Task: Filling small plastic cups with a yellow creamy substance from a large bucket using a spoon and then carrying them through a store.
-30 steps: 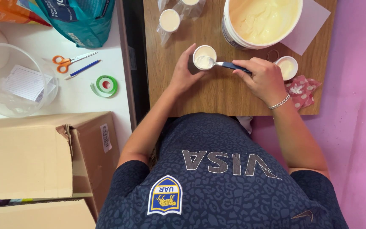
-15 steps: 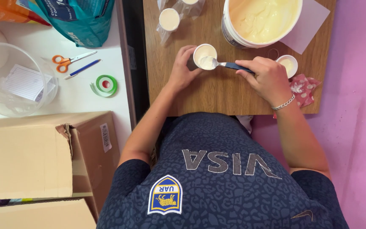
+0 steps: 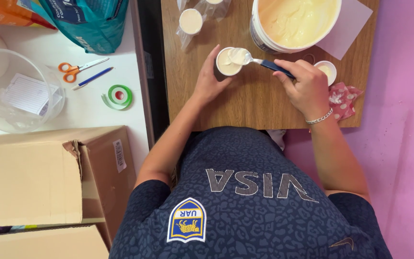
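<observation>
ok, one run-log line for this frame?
left hand: holds small cup | right hand: holds spoon, cream-loaded, over cup | big cream tub: behind | wooden table

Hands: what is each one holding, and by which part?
The left hand grips the small white cup by its side. The right hand holds the spoon by its blue handle.

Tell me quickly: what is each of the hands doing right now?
Left hand: curled around the small white cup, holding it on the wooden table.
Right hand: closed on the blue-handled spoon, its cream-loaded bowl over the cup.
</observation>
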